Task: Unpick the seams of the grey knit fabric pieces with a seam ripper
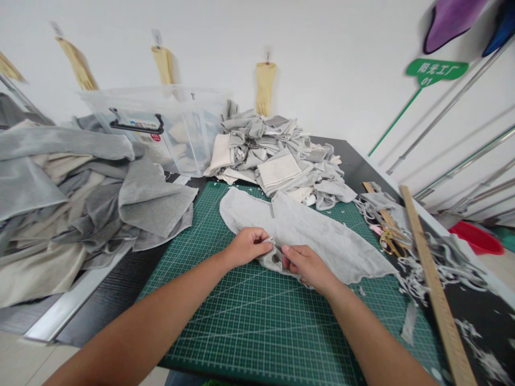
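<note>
Pale grey cloth piece (306, 230) flat on green cutting mat (249, 311), mid-bench. Left hand (247, 245) pinched shut on its near edge; right hand (306, 264) closed on same edge, just beside, with small tool, too hidden to identify. Brass scissors (391, 241) and wooden ruler (434, 289) off right.

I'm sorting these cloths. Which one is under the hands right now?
The light grey cloth spread flat on the green cutting mat; both hands pinch its near edge. The others lie heaped beyond the mat.
</note>
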Tool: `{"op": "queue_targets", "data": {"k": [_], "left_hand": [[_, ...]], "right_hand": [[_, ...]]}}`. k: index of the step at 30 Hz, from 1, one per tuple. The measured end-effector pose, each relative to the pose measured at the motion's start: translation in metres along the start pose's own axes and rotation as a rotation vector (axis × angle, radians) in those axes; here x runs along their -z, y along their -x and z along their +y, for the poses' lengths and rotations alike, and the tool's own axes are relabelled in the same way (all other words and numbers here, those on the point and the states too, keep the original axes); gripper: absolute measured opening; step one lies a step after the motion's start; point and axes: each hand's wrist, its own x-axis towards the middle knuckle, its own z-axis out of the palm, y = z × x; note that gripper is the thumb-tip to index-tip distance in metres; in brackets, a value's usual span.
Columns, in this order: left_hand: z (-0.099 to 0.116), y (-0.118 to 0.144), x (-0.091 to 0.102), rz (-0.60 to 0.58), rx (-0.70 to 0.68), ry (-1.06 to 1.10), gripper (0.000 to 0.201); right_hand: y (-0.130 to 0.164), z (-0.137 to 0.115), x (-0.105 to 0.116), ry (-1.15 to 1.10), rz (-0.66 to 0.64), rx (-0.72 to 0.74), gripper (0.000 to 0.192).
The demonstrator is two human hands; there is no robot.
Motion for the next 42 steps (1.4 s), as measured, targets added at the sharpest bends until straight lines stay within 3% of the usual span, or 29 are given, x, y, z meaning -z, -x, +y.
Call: {"op": "queue_targets", "data": {"k": [22,42], "left_hand": [[-0.0007,0.002,0.0012,-0.024,-0.004,0.081,0.031],[0.0023,0.0017,-0.0007,-0.063,-0.004,0.021,0.025]], "right_hand": [[-0.0006,-0.0003,-0.001,0.038,0.035,0.015,0.054],[-0.0007,0.0008,-0.0007,0.045,0.02,0.037,0.054]]}}
